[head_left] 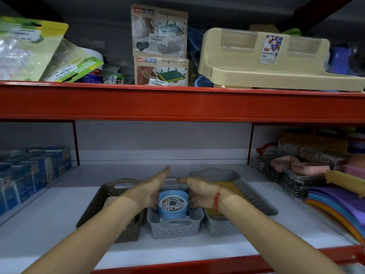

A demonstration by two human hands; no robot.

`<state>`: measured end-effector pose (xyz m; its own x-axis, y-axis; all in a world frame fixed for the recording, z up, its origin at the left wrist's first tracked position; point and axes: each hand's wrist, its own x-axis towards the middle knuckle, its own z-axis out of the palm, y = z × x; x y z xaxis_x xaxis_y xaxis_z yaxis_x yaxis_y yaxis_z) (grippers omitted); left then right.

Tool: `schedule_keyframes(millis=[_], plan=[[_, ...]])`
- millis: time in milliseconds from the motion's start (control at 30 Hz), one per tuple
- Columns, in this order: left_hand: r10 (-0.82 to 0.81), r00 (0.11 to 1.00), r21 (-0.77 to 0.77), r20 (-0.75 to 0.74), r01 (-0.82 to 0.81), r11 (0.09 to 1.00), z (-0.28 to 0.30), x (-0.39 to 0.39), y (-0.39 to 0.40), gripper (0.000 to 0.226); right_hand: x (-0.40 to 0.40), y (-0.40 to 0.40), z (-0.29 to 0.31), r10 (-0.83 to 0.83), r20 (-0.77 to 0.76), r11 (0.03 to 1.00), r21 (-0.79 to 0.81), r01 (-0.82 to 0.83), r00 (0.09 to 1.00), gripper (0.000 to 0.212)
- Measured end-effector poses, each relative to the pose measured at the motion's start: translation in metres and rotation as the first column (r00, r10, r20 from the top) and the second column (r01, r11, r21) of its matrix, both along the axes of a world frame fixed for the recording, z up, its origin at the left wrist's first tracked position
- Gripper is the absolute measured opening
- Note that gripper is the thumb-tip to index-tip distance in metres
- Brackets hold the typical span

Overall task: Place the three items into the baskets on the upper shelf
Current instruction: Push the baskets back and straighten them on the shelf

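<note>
Three perforated baskets stand side by side on a white shelf: a brown basket (pixel 102 200) at the left, a small grey basket (pixel 175 228) in the middle and a longer grey basket (pixel 254 200) at the right. A round blue container (pixel 173 204) with a floral lid lies in the middle basket. A cream item shows in the brown basket and a yellow item (pixel 227 186) in the right one. My left hand (pixel 150 190) and my right hand (pixel 199 194) flank the blue container, fingers touching its sides. Whether they grip it is unclear.
Blue boxes (pixel 33 173) fill the shelf's left side. Wire racks, pink items and coloured plastic boards (pixel 339 206) crowd the right. A red beam (pixel 177 103) runs overhead; the shelf above it holds soap-dispenser boxes (pixel 160 46), packets and a beige stand (pixel 272 58).
</note>
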<state>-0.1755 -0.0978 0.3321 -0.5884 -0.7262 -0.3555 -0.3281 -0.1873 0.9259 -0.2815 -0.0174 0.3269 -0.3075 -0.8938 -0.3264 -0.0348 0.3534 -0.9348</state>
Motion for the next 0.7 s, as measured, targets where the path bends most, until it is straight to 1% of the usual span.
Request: schedule_keyframes(millis=[67, 133, 167, 200, 300, 333, 400, 467, 500, 567, 600, 667, 700], plan=[[0.015, 1.000, 0.076, 0.019, -0.016, 0.997, 0.000, -0.003, -0.006, 0.087, -0.004, 0.006, 0.000, 0.042, 0.013, 0.999, -0.009, -0.041, 0.999, 0.019], [0.012, 1.000, 0.073, 0.017, -0.014, 0.997, 0.000, -0.002, -0.007, 0.088, -0.004, 0.013, 0.002, 0.068, 0.005, 0.997, -0.044, -0.068, 0.998, 0.025], [0.010, 1.000, 0.082, 0.006, -0.010, 0.997, 0.000, -0.001, -0.006, 0.087, -0.003, 0.015, 0.004, 0.074, -0.021, 0.996, -0.042, -0.075, 0.997, 0.024], [0.004, 1.000, 0.083, -0.001, -0.004, 0.997, -0.002, -0.002, -0.008, 0.087, -0.004, 0.013, 0.005, 0.072, -0.014, 0.996, -0.050, -0.073, 0.997, 0.020], [-0.011, 0.999, 0.125, -0.032, 0.015, 0.992, 0.001, 0.001, -0.008, 0.084, 0.002, 0.009, 0.006, 0.058, -0.051, 0.998, -0.017, -0.059, 0.997, 0.034], [-0.026, 0.998, 0.127, -0.051, 0.032, 0.991, 0.005, 0.006, -0.006, 0.079, 0.004, 0.005, 0.006, 0.052, -0.061, 0.998, -0.030, -0.054, 0.997, 0.032], [-0.071, 0.994, 0.084, -0.087, 0.078, 0.993, 0.012, 0.014, -0.004, 0.067, 0.005, 0.003, 0.012, -0.024, -0.064, 0.997, -0.076, 0.019, 0.998, 0.021], [-0.083, 0.992, 0.024, -0.097, 0.086, 0.996, 0.020, 0.028, -0.008, 0.074, 0.009, 0.001, 0.022, -0.072, -0.027, 0.989, -0.134, 0.068, 0.997, 0.016], [-0.083, 0.991, -0.003, -0.106, 0.083, 0.997, 0.024, 0.036, -0.012, 0.076, 0.013, -0.003, 0.026, -0.090, 0.005, 0.981, -0.171, 0.090, 0.996, 0.020], [-0.053, 0.989, -0.025, -0.136, 0.050, 0.998, 0.027, 0.049, -0.025, 0.079, 0.020, -0.012, 0.030, -0.110, 0.048, 0.968, -0.220, 0.118, 0.993, 0.042], [-0.027, 0.989, -0.038, -0.144, 0.022, 0.999, 0.026, 0.058, -0.030, 0.080, 0.027, -0.018, 0.030, -0.095, 0.083, 0.963, -0.245, 0.112, 0.992, 0.047], [0.025, 0.990, -0.061, -0.141, -0.034, 0.998, 0.020, 0.076, -0.042, 0.082, 0.045, -0.027, 0.031, -0.039, 0.149, 0.959, -0.273, 0.079, 0.988, 0.051], [0.042, 0.991, -0.062, -0.125, -0.050, 0.997, 0.016, 0.086, -0.050, 0.083, 0.054, -0.033, 0.027, -0.020, 0.168, 0.966, -0.250, 0.062, 0.986, 0.052]])
